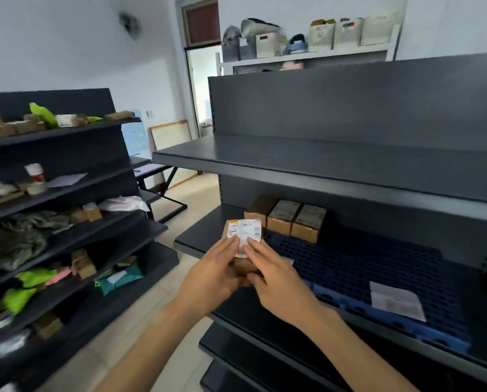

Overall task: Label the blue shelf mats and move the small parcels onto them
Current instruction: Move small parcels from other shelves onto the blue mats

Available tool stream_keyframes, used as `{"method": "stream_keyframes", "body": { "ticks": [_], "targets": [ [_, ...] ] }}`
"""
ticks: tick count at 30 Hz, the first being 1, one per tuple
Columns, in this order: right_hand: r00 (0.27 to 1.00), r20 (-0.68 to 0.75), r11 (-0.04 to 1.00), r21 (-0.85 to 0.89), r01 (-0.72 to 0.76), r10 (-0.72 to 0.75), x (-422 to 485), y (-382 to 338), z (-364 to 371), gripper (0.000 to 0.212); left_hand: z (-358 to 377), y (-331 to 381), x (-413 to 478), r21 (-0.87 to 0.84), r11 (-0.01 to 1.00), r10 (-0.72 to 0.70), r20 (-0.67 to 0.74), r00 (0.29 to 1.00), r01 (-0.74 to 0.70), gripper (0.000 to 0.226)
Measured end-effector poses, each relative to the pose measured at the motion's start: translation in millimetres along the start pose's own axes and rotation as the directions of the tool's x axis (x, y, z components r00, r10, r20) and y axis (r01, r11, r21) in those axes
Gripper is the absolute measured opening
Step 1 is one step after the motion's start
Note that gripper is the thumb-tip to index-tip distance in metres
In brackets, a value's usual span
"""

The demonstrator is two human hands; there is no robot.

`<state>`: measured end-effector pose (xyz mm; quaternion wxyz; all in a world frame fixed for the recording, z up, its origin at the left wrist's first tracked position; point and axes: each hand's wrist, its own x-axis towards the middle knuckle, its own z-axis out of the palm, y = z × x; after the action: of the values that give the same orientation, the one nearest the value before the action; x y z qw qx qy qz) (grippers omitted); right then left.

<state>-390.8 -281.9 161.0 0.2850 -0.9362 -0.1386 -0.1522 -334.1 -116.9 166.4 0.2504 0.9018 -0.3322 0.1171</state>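
a small parcel is clamped between the left hand and right hand; it is best set flat on the blue mat, just near of the three boxes.

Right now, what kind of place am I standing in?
Probably a parcel storeroom or small sorting room. Dark metal shelving racks hold brown cardboard parcels on a blue perforated shelf mat, and both hands hold a small brown parcel with a white shipping label.
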Motion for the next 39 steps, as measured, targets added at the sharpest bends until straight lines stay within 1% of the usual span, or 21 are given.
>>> {"method": "stream_keyframes", "body": {
  "ticks": [2,4,8,11,13,15,17,18,19,21,24,26,27,28,30,32,33,35,36,38,39],
  "targets": [
    [0.999,-0.010,0.999,-0.010,-0.038,0.038,23.6,15.5,14.8,0.059,15.0,-26.8,24.1,-0.015,0.999,-0.031,-0.003,1.000,0.031,0.085],
    [0.997,-0.037,0.998,-0.018,-0.068,0.067,48.7,35.3,25.6,0.059,30.3,-48.3,54.3,-0.048,0.999,-0.021,0.016,1.000,0.022,0.080],
    [0.984,-0.096,0.988,0.007,-0.152,0.152,104.8,87.0,33.5,0.058,53.5,-74.5,131.9,-0.082,0.992,0.100,0.060,0.993,-0.095,0.062],
    [0.971,-0.164,0.984,0.015,-0.176,0.176,146.0,119.6,32.5,0.057,64.2,-91.7,191.6,-0.088,0.981,0.180,0.111,0.977,-0.171,0.059],
    [0.958,-0.203,0.979,0.013,-0.203,0.202,171.2,137.5,33.2,0.053,65.0,-99.9,225.2,-0.063,0.980,0.197,0.161,0.967,-0.189,0.054],
    [0.940,-0.203,0.961,0.016,-0.276,0.273,196.0,151.7,34.0,0.043,66.6,-110.7,254.8,-0.091,0.981,0.188,0.206,0.960,-0.172,0.037],
    [0.901,-0.193,0.919,0.014,-0.393,0.388,216.8,161.2,37.1,0.018,72.2,-125.5,275.9,-0.116,0.983,0.167,0.257,0.952,-0.141,0.014],
    [0.876,-0.181,0.892,0.017,-0.451,0.446,223.5,165.0,39.4,0.010,77.0,-133.2,284.1,-0.128,0.981,0.176,0.277,0.945,-0.145,0.012],
    [0.857,-0.167,0.871,0.015,-0.492,0.487,228.4,166.2,41.8,0.011,83.2,-140.6,290.5,-0.143,0.976,0.202,0.295,0.934,-0.166,0.011],
    [0.850,-0.149,0.858,-0.013,-0.513,0.506,233.6,163.8,46.7,0.013,95.4,-153.0,298.7,-0.158,0.966,0.245,0.326,0.913,-0.203,0.011],
    [0.840,-0.149,0.847,-0.029,-0.531,0.522,237.8,158.1,51.6,0.026,102.9,-159.6,303.1,-0.204,0.945,0.312,0.312,0.897,-0.257,0.014],
    [0.825,-0.161,0.833,-0.029,-0.553,0.542,239.4,150.5,50.9,0.016,102.9,-164.4,303.9,-0.251,0.930,0.340,0.302,0.891,-0.270,0.027],
    [0.819,-0.162,0.826,-0.033,-0.563,0.551,239.6,146.4,50.7,0.017,104.5,-169.3,304.8,-0.268,0.918,0.365,0.279,0.888,-0.292,0.036],
    [0.820,-0.164,0.827,-0.037,-0.561,0.548,240.2,141.0,49.7,0.022,102.9,-171.2,305.7,-0.270,0.910,0.382,0.254,0.889,-0.314,0.039],
    [0.814,-0.167,0.817,-0.073,-0.573,0.556,243.8,129.9,48.4,0.025,103.2,-179.4,308.9,-0.294,0.899,0.398,0.235,0.887,-0.325,0.030],
    [0.784,-0.199,0.784,-0.098,-0.613,0.588,248.8,119.4,47.9,0.023,99.5,-184.4,314.0,-0.352,0.872,0.429,0.215,0.877,-0.340,0.016],
    [0.764,-0.223,0.769,-0.086,-0.634,0.605,250.3,113.4,45.5,0.024,101.9,-187.8,317.7,-0.381,0.858,0.435,0.187,0.881,-0.344,0.020],
    [0.730,-0.268,0.738,-0.090,-0.668,0.628,247.9,106.7,41.1,0.026,101.5,-189.6,320.3,-0.409,0.832,0.464,0.141,0.874,-0.376,0.043],
    [0.722,-0.292,0.727,-0.114,-0.677,0.627,243.4,101.0,38.2,0.025,98.3,-186.3,319.0,-0.393,0.818,0.493,0.104,0.864,-0.420,0.050],
    [0.692,-0.343,0.685,-0.164,-0.710,0.635,225.9,85.7,32.8,0.021,89.3,-172.9,309.6,-0.350,0.783,0.556,0.023,0.831,-0.514,0.049],
    [0.668,-0.376,0.656,-0.180,-0.733,0.643,212.9,77.8,30.5,0.025,85.3,-163.6,303.1,-0.341,0.759,0.585,-0.015,0.811,-0.554,0.050]
  ]
}}
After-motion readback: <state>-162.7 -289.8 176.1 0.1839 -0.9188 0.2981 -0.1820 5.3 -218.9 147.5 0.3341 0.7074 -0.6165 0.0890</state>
